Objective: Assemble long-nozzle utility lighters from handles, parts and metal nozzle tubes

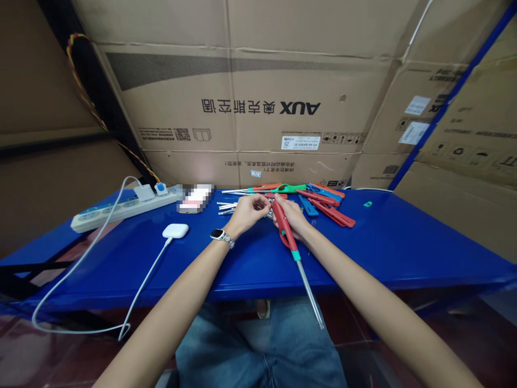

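My right hand [294, 216] is wrapped round the red handle of a long-necked gas lighter [286, 226]. The lighter has a teal collar, and its metal tube points down toward my lap, past the table's front edge. My left hand [251, 211], with a watch [222, 235] on its wrist, is closed in a pinch beside the handle's far end. Whatever sits between those fingertips is too small to make out. Behind both hands lie more lighters: a green one [291, 188], a red one [333, 211] and a blue piece [308, 206]. Metal tubes [226, 207] lie left of them.
A white power strip [125, 209] with plugs stands at the left of the blue table [383, 242]. A white earbud case [176, 231] trails a cable over the front edge. A small green part [367, 204] lies to the right. Cardboard [258, 75] walls the back.
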{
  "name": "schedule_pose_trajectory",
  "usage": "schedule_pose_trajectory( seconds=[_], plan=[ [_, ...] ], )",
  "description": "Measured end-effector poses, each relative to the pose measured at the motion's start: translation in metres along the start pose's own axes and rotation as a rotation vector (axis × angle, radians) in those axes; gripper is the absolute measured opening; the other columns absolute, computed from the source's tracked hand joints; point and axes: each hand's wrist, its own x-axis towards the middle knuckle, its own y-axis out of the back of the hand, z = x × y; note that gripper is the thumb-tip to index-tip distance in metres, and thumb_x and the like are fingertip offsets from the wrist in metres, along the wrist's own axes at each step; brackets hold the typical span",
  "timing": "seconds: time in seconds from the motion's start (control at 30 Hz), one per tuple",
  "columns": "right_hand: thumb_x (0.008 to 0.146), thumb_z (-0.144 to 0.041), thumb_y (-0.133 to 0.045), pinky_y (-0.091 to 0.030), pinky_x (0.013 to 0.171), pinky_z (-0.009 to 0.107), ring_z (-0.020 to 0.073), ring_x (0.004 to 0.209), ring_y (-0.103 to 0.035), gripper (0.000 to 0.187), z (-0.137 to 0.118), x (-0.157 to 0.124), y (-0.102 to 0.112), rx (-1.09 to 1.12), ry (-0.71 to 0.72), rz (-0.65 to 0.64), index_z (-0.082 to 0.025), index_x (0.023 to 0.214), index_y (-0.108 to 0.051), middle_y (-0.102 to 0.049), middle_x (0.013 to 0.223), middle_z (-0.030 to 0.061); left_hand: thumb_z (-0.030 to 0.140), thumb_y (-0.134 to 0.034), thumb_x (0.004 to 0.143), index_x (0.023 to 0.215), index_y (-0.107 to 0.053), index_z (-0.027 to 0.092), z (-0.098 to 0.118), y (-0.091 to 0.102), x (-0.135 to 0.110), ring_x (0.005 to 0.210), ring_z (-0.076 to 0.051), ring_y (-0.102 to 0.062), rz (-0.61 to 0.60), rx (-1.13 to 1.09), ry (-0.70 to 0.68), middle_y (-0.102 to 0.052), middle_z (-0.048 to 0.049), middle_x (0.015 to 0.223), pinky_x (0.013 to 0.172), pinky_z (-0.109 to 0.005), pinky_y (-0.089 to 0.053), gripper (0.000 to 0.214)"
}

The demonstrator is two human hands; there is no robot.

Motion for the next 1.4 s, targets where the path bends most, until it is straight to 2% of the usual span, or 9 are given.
schedule_pose_trajectory(
  seconds=[0.23, 0.4, 0.67, 0.77, 0.87, 0.97, 1.13, 1.27, 1.4],
  plan=[
    [0.081, -0.062, -0.066, -0.042, 0.035, 0.02, 0.0096, 0.034, -0.049, 0.047, -0.002, 0.0, 0.0, 0.04, -0.015, 0.029, -0.017, 0.07, -0.06, -0.057, 0.044, -0.0011, 0.029, -0.069, 0.077, 0.087, -0.07, 0.013, 0.0, -0.001, -0.001, 0.079, -0.016, -0.068, 0.015, 0.097, -0.096, -0.074, -0.0066, 0.089, 0.07, -0.026, -0.053, 0.019],
    [0.083, -0.061, -0.065, -0.042, 0.035, 0.02, 0.0094, 0.033, -0.049, 0.045, -0.003, -0.001, 0.0, 0.041, -0.007, 0.049, -0.018, 0.071, -0.059, -0.058, 0.045, -0.0016, 0.033, -0.069, 0.08, 0.094, -0.072, 0.014, 0.001, -0.005, -0.003, 0.082, -0.017, -0.069, 0.039, 0.077, -0.078, -0.075, -0.0066, 0.09, 0.07, -0.026, -0.053, 0.024],
    [0.073, -0.072, -0.065, -0.043, 0.038, 0.023, 0.0112, 0.037, -0.051, 0.054, 0.003, 0.002, -0.002, 0.008, 0.05, 0.016, -0.018, 0.072, -0.059, -0.059, 0.048, -0.0014, 0.04, -0.069, 0.08, 0.085, -0.065, 0.013, 0.002, -0.003, -0.002, 0.072, -0.014, -0.064, 0.005, -0.024, -0.026, -0.068, -0.0045, 0.081, 0.066, -0.025, -0.052, 0.027],
    [0.068, -0.074, -0.066, -0.046, 0.046, 0.023, 0.0102, 0.045, -0.052, 0.056, 0.006, 0.005, -0.003, 0.031, 0.122, 0.076, -0.018, 0.069, -0.06, -0.059, 0.053, -0.002, 0.042, -0.071, 0.08, 0.08, -0.059, 0.014, 0.004, -0.005, -0.003, 0.068, -0.012, -0.062, -0.017, -0.008, 0.003, -0.064, -0.0026, 0.078, 0.063, -0.024, -0.052, 0.03],
    [0.067, -0.074, -0.066, -0.046, 0.052, 0.022, 0.0101, 0.053, -0.054, 0.057, 0.006, 0.006, -0.003, 0.035, 0.188, 0.148, -0.018, 0.07, -0.061, -0.062, 0.062, -0.0016, 0.044, -0.078, 0.073, 0.085, -0.056, 0.015, 0.007, -0.008, -0.004, 0.067, -0.012, -0.061, -0.061, 0.007, 0.085, -0.063, -0.0021, 0.082, 0.058, -0.024, -0.052, 0.039],
    [0.068, -0.075, -0.064, -0.043, 0.046, 0.022, 0.0109, 0.051, -0.053, 0.057, 0.004, 0.004, -0.002, 0.016, 0.155, 0.156, -0.019, 0.075, -0.06, -0.061, 0.062, -0.0015, 0.048, -0.084, 0.066, 0.096, -0.053, 0.017, 0.01, -0.01, -0.004, 0.062, -0.013, -0.061, -0.162, -0.05, 0.222, -0.062, -0.0007, 0.082, 0.052, -0.025, -0.053, 0.053],
    [0.069, -0.07, -0.065, -0.03, 0.036, 0.021, 0.0098, 0.043, -0.046, 0.052, 0.0, 0.002, 0.004, 0.02, 0.052, 0.102, -0.02, 0.081, -0.058, -0.058, 0.062, -0.0025, 0.051, -0.08, 0.07, 0.116, -0.056, 0.016, 0.017, -0.006, -0.004, 0.058, -0.015, -0.062, -0.315, -0.136, 0.32, -0.062, 0.0015, 0.067, 0.054, -0.028, -0.054, 0.062],
    [0.074, -0.064, -0.063, -0.026, 0.038, 0.021, 0.0092, 0.042, -0.037, 0.044, -0.006, -0.003, 0.019, -0.146, 0.025, 0.119, -0.021, 0.081, -0.057, -0.049, 0.055, -0.0054, 0.048, -0.07, 0.081, 0.129, -0.056, 0.017, 0.02, -0.001, -0.003, 0.062, -0.016, -0.066, -0.41, -0.067, 0.272, -0.069, -0.0043, 0.082, 0.058, -0.028, -0.053, 0.059],
    [0.083, -0.052, -0.056, -0.032, 0.049, 0.024, 0.0114, 0.051, -0.043, 0.033, -0.013, -0.024, 0.044, -0.657, 0.178, 0.239, -0.021, 0.072, -0.054, -0.048, 0.057, -0.0044, 0.04, -0.067, 0.082, 0.132, -0.06, 0.017, 0.017, 0.002, -0.003, 0.081, -0.022, -0.069, -0.428, 0.198, 0.125, -0.072, -0.0087, 0.105, 0.076, -0.034, -0.053, 0.055]
  ],
)
